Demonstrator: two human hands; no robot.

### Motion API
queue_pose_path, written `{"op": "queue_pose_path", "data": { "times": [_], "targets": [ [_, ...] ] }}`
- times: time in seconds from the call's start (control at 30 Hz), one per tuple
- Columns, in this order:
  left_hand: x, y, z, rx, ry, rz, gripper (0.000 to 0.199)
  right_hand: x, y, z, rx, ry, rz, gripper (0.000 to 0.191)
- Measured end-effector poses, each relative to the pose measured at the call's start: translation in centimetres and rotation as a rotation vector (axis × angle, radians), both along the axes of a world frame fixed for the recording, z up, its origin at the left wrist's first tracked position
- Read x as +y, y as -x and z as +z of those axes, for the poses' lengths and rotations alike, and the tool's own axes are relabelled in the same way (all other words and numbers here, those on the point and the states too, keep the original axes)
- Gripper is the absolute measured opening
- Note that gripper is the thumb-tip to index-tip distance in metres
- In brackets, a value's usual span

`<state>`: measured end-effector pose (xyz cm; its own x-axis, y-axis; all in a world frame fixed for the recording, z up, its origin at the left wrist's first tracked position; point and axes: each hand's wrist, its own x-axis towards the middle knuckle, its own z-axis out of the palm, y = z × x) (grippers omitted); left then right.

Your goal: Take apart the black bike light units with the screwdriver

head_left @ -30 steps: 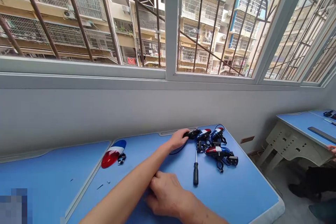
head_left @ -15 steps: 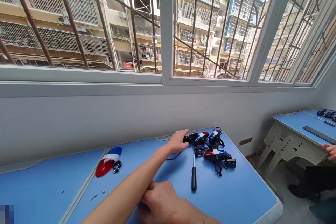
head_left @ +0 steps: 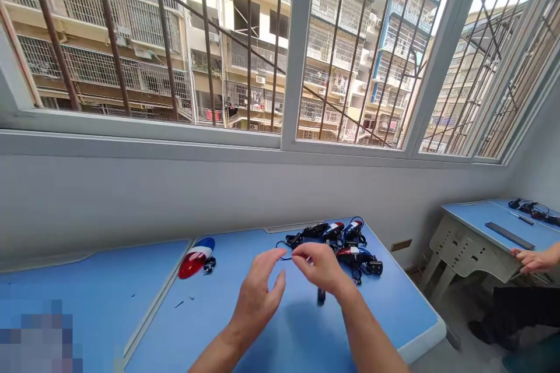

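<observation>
No brand lettering is readable on the glossy red, white and blue plastic shell [head_left: 196, 258], flat on the blue tabletop [head_left: 306, 326]. Above it, 2 bare hands — left [head_left: 260, 285], thumb and fingers wide; right [head_left: 318, 265], pinched narrow — hover before wired lights [head_left: 359, 254].

Glossy, smooth plastic on the red, white and blue cover [head_left: 196, 258]! The blue tabletop [head_left: 236, 268] shows a smooth, satiny finish, the wall [head_left: 131, 198] looks matt, and the window bars [head_left: 167, 52] look like dark metal.
</observation>
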<state>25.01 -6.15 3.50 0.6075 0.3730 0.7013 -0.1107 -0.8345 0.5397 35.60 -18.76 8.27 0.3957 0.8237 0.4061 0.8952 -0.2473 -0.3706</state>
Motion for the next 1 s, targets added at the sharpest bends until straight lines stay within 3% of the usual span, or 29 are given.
{"op": "queue_pose_path", "data": {
  "times": [0.1,0.17,0.33,0.43,0.63,0.83,1.0],
  "targets": [
    [0.7,1.4,-1.7,0.103,0.008,-0.027,0.031,-3.7,-3.9,1.3,-0.048,-0.028,-0.206,0.024],
    [1.1,1.6,-2.5,0.112,-0.004,-0.052,0.029,-6.1,-6.1,1.0,-0.072,-0.027,-0.338,0.026],
    [0.8,1.8,-3.7,0.123,-0.039,-0.117,0.026,-9.6,-8.1,-2.8,-0.095,0.066,-0.553,0.025],
    [0.1,2.2,-3.8,0.153,-0.061,-0.163,0.025,-10.1,-7.7,-4.6,-0.117,0.098,-0.564,0.031],
    [-0.1,2.4,-4.1,0.21,-0.07,-0.135,0.023,-10.7,-6.7,-5.8,-0.175,0.054,-0.501,0.036],
    [0.1,2.7,-3.7,0.239,-0.069,-0.123,0.022,-11.0,-6.5,-7.7,-0.245,-0.103,-0.423,0.033],
    [-0.7,3.4,-2.5,0.24,-0.055,-0.142,0.021,-11.7,-6.2,-7.8,-0.106,-0.327,-0.396,0.036]
  ]
}}
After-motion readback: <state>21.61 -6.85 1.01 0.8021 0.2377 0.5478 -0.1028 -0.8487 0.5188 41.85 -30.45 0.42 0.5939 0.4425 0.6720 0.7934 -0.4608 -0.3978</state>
